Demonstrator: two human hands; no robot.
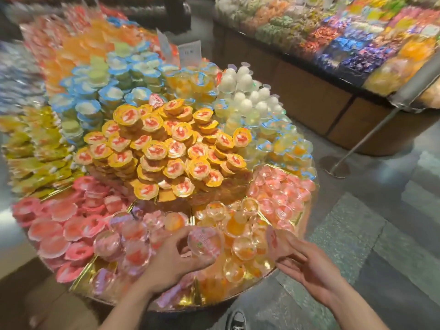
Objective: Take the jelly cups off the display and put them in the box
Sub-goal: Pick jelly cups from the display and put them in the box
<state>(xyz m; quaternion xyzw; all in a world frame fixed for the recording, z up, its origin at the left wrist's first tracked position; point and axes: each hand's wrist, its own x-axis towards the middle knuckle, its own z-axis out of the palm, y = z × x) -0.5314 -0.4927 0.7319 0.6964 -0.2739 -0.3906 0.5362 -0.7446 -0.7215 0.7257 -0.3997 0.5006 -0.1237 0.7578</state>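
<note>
1 jelly cup [205, 244] with a pink lid is gripped in the left hand [171, 260]. The fingers and thumb are curled round its clear sides. The cup is held just above the near edge of the round display [190, 300], over other clear cups.

The right hand [309, 265] is stretched toward the display from the right. A blurred pinkish cup [273, 238] is seen at its fingertips. It cannot be told if that cup is gripped or only touched.

The display is lined with gold foil and filled with piles of jelly cups. A tall heap of yellow-lidded cups [166, 148] is stacked in the middle. Pink cups [62, 229] are laid at the near left. Clear orange cups [240, 248] are laid between the 2 hands. Blue-lidded cups [90, 91] are piled behind the yellow heap, and white cups [245, 91] are stacked at the far right.

A second stand of wrapped sweets [357, 44] is seen across the floor. 1 dark shoe [235, 320] is seen below the display.
</note>
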